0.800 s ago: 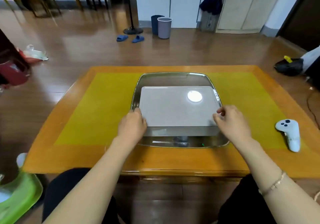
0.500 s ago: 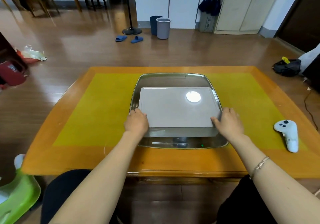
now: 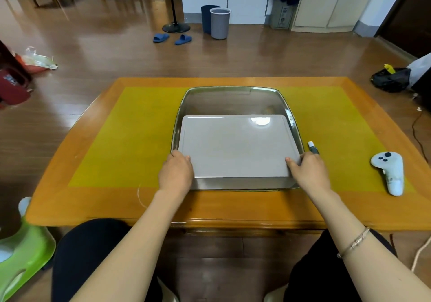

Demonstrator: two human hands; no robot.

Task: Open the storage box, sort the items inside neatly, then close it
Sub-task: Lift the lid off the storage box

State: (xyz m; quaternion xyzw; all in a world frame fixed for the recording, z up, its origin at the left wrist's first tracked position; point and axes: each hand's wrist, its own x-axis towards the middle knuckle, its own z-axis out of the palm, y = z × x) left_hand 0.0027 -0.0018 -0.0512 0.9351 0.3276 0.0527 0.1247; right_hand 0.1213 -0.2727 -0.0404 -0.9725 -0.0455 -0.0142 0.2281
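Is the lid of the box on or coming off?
Coming off. Both hands, left hand and right hand, grip the grey lid, and the clear box shows uncovered behind it.

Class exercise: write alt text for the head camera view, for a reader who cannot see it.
Two bare hands, left hand and right hand, grip the near corners of a grey lid over a clear storage box on a yellow-topped table. A white controller lies to the right.
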